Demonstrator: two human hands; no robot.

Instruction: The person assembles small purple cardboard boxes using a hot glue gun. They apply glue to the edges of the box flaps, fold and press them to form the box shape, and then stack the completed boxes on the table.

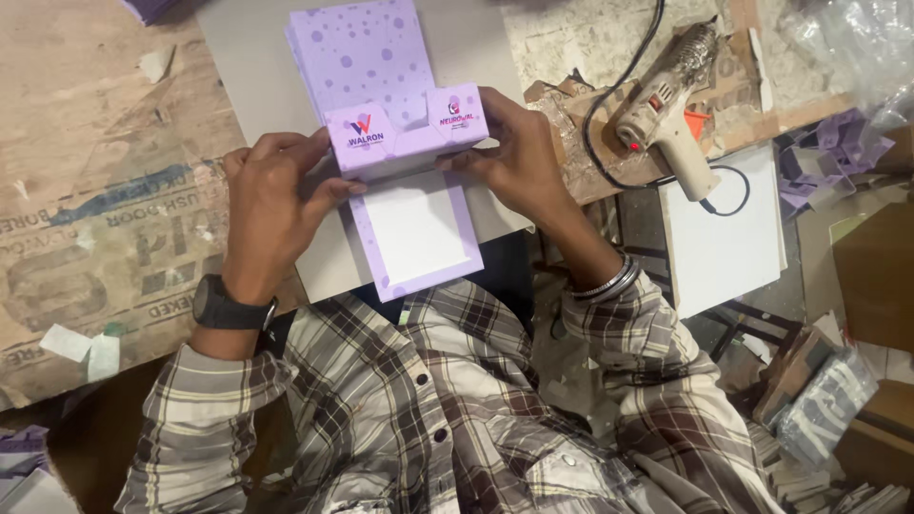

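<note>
Both hands, left (271,205) and right (519,152), press lilac box (405,143) flaps.

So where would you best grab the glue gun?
By the handle of the glue gun, coming from the right. It lies flat with the nozzle pointing up-right and the handle free, while the cord loops along its left side.

You held a lilac cardboard box (405,143) with darker purple dots at the middle of the white board (248,86). Its folded front flap carried two small logo labels (365,130), red, blue and purple. A white panel (416,227) lay inside its lower part.
</note>
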